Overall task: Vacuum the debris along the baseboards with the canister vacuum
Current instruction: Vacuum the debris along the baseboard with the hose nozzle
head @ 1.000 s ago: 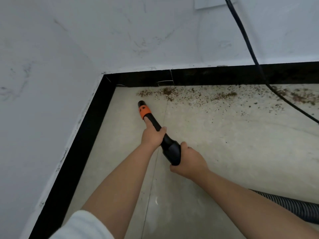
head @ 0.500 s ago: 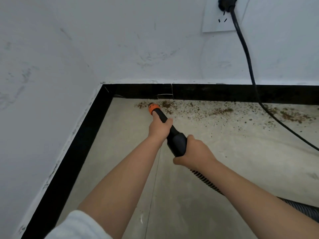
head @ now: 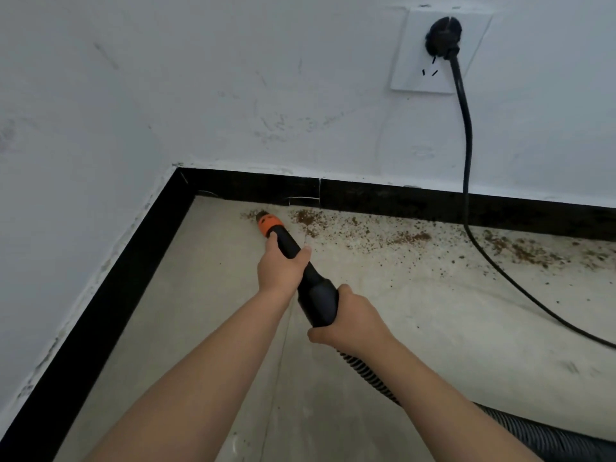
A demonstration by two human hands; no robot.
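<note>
Both hands hold the black vacuum nozzle. My left hand grips its thin front part and my right hand grips the thick rear part. The nozzle's orange tip rests on the floor in the brown debris strewn along the black baseboard of the far wall. Behind my right hand the ribbed hose runs off to the lower right.
A black power cord hangs from a plug in the white wall socket and trails over the floor to the right. Another stretch of black baseboard lines the left wall, meeting the far one in the corner.
The nozzle tip has moved forward across the floor to the debris by the far baseboard. The view has tilted up, bringing the wall socket into sight.
</note>
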